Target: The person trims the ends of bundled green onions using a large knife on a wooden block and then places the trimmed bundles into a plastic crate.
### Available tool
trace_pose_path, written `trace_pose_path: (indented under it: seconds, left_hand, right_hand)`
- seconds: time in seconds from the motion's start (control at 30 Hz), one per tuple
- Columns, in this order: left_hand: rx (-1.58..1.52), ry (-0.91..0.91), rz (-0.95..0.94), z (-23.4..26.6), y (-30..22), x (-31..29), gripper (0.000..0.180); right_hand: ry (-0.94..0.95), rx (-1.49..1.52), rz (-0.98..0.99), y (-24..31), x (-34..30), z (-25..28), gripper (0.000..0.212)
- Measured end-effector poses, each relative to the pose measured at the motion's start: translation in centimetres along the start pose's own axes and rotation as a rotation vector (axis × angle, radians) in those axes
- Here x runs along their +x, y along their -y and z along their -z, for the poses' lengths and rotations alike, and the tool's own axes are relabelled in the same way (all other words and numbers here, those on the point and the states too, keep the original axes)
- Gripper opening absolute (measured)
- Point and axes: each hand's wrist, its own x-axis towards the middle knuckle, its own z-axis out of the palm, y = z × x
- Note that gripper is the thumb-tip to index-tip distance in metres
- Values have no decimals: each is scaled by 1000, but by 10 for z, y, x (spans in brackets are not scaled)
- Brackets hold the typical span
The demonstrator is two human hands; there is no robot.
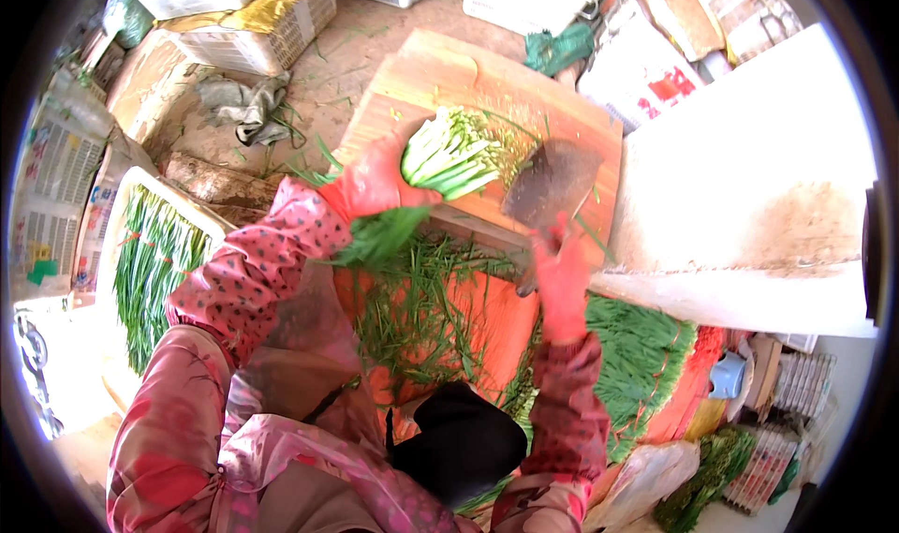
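My left hand (370, 182), in a pinkish-red glove, is closed around a bunch of chives (449, 154) over a wooden chopping board (426, 65). The pale stem ends fan out to the right of my fingers, and the green leaf ends hang down below my wrist. In my right hand (562, 289), gloved alike, is a cleaver (554, 179). Its dark, broad blade is over the board, just right of the stem ends and apart from them. My fingers hide most of its handle. Small yellowish trimmings (510, 140) lie scattered on the board between bunch and blade.
Loose green leaves (421, 313) litter an orange sheet (492, 313) below the board. Bundled chives (637, 355) lie to the right, and more fill a tub (201, 216) at left. White crates (253, 46) stand behind; a large white block (749, 177) borders the board's right.
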Motion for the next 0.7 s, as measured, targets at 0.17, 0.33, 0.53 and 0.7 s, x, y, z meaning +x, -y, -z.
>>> trace_pose_path:
  seconds: [0.17,0.33,0.53,0.7]
  left_hand:
    - [-248,-134,-71,-8,-59,-40,100]
    - [-249,-163,-26,-1,-99,-106,95]
    - [-309,-195,-62,-7,-107,-179,103]
    - [-373,-213,-31,-19,-116,-229,92]
  right_hand:
    - [-99,508,266,136,-64,63,55]
    - [-228,162,890,231,-84,80,50]
    - [-137,357,934,242,-134,53,25]
    - [-226,141,710,261,-170,51,2]
